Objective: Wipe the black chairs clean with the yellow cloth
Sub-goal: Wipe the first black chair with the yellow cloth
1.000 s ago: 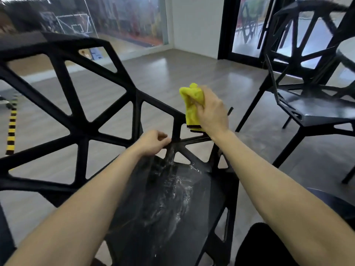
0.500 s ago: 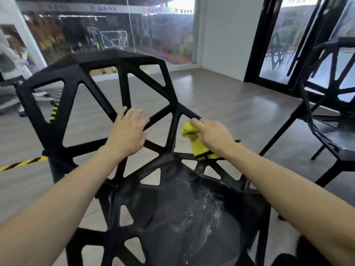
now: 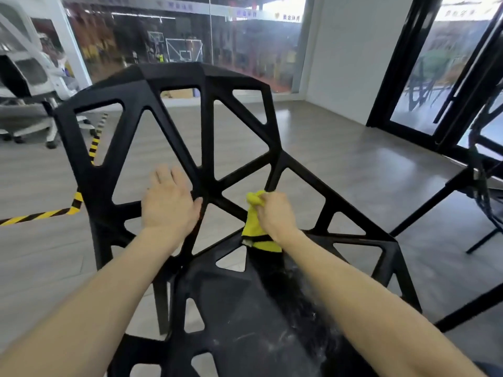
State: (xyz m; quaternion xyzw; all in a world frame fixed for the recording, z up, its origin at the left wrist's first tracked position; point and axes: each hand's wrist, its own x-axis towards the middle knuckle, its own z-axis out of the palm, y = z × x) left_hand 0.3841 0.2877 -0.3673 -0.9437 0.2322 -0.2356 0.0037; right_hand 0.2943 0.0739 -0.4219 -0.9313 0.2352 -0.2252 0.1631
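Signage lettering beyond black chair (image 3: pixel 206 126) blurred, unreadable.

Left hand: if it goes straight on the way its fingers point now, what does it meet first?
The left hand rests flat on the black chair's backrest, fingers pointing up along it. Going on, it would likely slide up the diagonal strut there, or slip into a triangular opening; depth is unclear.

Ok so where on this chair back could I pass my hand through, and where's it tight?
The tall triangular openings in the black chair backrest above the left hand are free. Another gap lies right of the right hand. It is crowded at the strut junction between the hands, where the yellow cloth hangs.
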